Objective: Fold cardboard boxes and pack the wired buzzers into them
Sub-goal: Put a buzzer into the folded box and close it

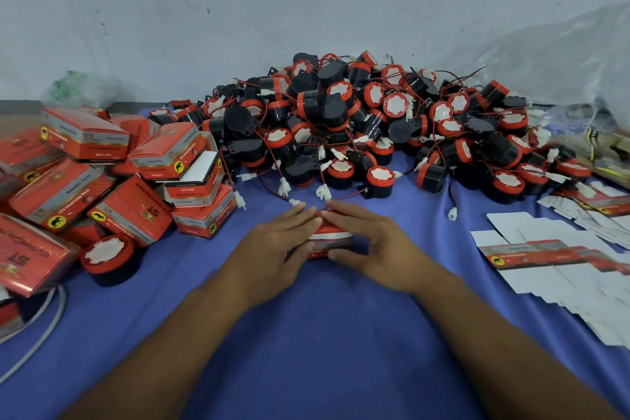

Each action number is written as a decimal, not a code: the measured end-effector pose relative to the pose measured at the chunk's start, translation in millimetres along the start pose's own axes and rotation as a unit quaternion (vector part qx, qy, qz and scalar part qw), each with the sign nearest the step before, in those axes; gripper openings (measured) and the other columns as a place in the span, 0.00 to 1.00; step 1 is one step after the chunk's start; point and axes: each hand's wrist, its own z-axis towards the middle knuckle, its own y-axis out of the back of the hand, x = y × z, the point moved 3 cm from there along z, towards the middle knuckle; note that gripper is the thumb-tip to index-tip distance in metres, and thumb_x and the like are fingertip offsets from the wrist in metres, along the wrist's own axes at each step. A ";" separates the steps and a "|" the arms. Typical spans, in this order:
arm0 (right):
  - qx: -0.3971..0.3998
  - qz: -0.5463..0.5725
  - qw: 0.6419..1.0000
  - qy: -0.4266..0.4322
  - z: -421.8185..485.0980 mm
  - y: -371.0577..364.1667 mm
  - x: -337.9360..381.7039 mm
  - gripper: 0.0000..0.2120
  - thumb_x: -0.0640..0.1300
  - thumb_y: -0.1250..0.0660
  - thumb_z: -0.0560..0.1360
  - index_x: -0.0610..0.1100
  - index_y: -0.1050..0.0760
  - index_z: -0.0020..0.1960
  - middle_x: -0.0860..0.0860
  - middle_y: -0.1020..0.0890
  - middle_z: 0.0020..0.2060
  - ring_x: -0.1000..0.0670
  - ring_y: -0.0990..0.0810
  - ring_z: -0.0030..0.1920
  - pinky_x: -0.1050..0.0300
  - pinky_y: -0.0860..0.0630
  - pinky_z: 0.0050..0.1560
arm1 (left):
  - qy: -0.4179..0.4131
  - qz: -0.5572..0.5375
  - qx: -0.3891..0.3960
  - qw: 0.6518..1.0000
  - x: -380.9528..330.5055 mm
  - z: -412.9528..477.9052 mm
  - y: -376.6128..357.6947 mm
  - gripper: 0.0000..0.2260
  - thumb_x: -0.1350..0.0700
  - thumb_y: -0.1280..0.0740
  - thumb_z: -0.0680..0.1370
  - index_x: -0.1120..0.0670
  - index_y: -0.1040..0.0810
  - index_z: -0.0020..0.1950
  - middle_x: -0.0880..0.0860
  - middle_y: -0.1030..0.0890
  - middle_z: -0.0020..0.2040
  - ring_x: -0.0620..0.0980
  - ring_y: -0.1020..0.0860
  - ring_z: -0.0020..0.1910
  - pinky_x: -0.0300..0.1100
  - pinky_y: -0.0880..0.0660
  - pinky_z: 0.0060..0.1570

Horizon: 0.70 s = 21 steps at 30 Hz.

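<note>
A small red and grey cardboard box [330, 242] lies on the blue cloth at the centre. My left hand [276, 245] and my right hand [368, 242] both lie over it, fingers stretched across its top and thumbs against its near side. A large heap of black and red wired buzzers [358, 123] with white connectors rises just behind the box. One loose buzzer [109, 257] stands at the left. Flat unfolded box blanks [559, 252] are spread at the right.
Several folded red boxes [112, 174] are piled at the left, reaching the table's left edge. A grey strap loop [51, 324] lies at the lower left. Crumpled clear plastic [562, 54] sits at the back right against a pale wall. Blue cloth [306, 334] covers the table.
</note>
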 end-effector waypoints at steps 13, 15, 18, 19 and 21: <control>-0.003 -0.109 0.994 -0.005 0.4 -13.3 15.1 0.27 0.61 0.43 0.81 0.55 0.37 0.78 0.53 0.34 0.64 0.61 0.29 0.51 0.70 0.31 0.54 | 0.135 -0.148 -0.035 0.979 12.4 -4.0 -3.9 0.25 0.54 0.29 0.77 0.43 0.32 0.72 0.37 0.27 0.67 0.35 0.29 0.66 0.35 0.30 0.66; 0.023 -0.122 0.992 -0.024 1.8 -19.4 16.0 0.28 0.63 0.48 0.81 0.59 0.46 0.80 0.53 0.38 0.68 0.54 0.32 0.62 0.62 0.30 0.61 | 0.132 -0.150 0.018 0.980 10.4 -4.5 -10.8 0.37 0.45 0.26 0.73 0.47 0.38 0.78 0.42 0.30 0.73 0.39 0.32 0.71 0.41 0.31 0.70; 0.052 -0.096 0.993 -0.045 3.5 -19.3 16.0 0.30 0.67 0.55 0.79 0.61 0.48 0.80 0.56 0.44 0.77 0.51 0.43 0.74 0.56 0.41 0.73 | 0.164 -0.173 0.031 0.971 10.1 -2.9 -12.4 0.47 0.32 0.27 0.65 0.42 0.45 0.79 0.37 0.33 0.73 0.36 0.32 0.69 0.37 0.31 0.67; 0.050 -0.094 0.993 -0.041 4.1 -18.7 17.6 0.30 0.67 0.55 0.80 0.59 0.46 0.80 0.56 0.45 0.79 0.53 0.45 0.75 0.58 0.45 0.74 | 0.169 -0.173 0.022 0.970 8.9 -2.6 -11.7 0.46 0.31 0.27 0.65 0.41 0.43 0.78 0.37 0.32 0.72 0.36 0.30 0.68 0.37 0.30 0.66; 0.024 -0.100 0.994 -0.028 6.1 -17.5 20.6 0.28 0.61 0.50 0.81 0.54 0.39 0.79 0.54 0.39 0.78 0.54 0.41 0.76 0.62 0.44 0.72 | 0.161 -0.166 0.006 0.973 5.4 -2.0 -11.9 0.40 0.32 0.29 0.66 0.42 0.38 0.74 0.38 0.28 0.68 0.37 0.27 0.65 0.38 0.27 0.65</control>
